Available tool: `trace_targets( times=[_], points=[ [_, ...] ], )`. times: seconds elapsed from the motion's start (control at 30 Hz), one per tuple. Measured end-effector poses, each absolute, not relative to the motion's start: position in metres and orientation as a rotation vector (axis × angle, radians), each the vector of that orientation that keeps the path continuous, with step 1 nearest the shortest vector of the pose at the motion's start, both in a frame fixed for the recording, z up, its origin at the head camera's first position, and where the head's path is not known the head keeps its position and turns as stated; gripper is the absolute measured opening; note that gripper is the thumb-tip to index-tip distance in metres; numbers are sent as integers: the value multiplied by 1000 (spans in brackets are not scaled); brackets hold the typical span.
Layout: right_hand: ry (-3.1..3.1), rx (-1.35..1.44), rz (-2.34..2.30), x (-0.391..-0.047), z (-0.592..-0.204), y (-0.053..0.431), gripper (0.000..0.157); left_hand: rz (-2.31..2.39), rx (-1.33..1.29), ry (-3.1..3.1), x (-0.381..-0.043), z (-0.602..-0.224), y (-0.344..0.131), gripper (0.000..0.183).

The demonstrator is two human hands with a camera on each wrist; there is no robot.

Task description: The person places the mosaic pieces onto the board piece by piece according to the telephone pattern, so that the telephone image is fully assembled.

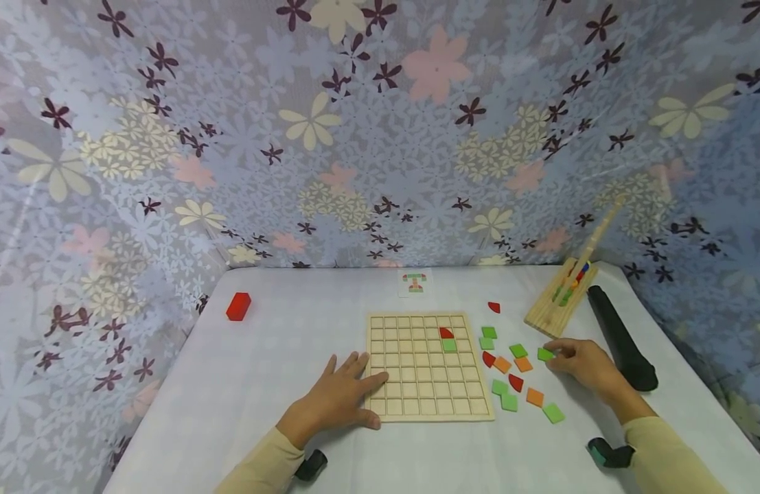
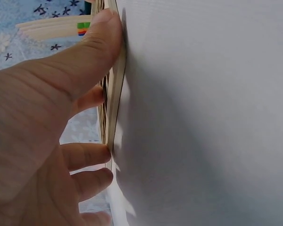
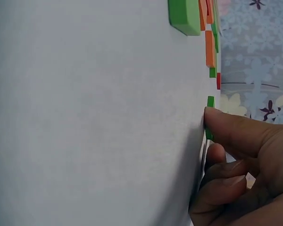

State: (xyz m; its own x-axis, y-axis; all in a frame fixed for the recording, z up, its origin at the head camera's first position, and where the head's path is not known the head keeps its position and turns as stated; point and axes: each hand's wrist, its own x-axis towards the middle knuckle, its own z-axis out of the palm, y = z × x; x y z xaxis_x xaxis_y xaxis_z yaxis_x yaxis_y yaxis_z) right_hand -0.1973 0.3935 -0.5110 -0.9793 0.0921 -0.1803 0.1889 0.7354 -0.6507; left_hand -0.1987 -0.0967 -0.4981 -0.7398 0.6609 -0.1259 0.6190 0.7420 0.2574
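A wooden grid board (image 1: pixel 419 418) lies on the white cloth, with a red quarter-round tile (image 1: pixel 446 333) and a green square tile (image 1: pixel 449 345) in two neighbouring cells. My left hand (image 1: pixel 339 398) rests with spread fingers along its left edge; in the left wrist view the thumb (image 2: pixel 101 40) touches the board's rim (image 2: pixel 114 94). To the right of the board, my right hand (image 1: pixel 580 363) pinches a green square tile (image 1: pixel 544 355) at the cloth. That tile (image 3: pixel 210 102) is partly hidden behind the thumb in the right wrist view.
Several loose green, orange (image 1: pixel 535 396) and red (image 1: pixel 515 382) tiles lie between board and right hand. A small pattern card (image 1: pixel 415 283) lies behind the board. A wooden stand with coloured beads (image 1: pixel 555 302) and a black bar (image 1: pixel 623 343) are at right, a red block (image 1: pixel 238 307) at left.
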Motion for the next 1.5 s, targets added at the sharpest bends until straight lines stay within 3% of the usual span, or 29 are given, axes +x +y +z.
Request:
trace_targets(
  times=[0.57, 0.8, 1.1, 1.5],
  points=[
    [2883, 195, -941, -202, -506, 390, 47, 275, 1030, 2753, -200, -498, -97, 87],
    [2802, 273, -1105, -203, -509, 392, 37, 282, 1035, 2745, -200, -500, -98, 87],
    [2690, 335, -1213, -206, -506, 389, 44, 289, 1058, 2744, -202, -501, -99, 88],
    [2570, 178, -1584, -213, -499, 367, 60, 267, 1085, 2729, -198, -499, -97, 84]
  ],
)
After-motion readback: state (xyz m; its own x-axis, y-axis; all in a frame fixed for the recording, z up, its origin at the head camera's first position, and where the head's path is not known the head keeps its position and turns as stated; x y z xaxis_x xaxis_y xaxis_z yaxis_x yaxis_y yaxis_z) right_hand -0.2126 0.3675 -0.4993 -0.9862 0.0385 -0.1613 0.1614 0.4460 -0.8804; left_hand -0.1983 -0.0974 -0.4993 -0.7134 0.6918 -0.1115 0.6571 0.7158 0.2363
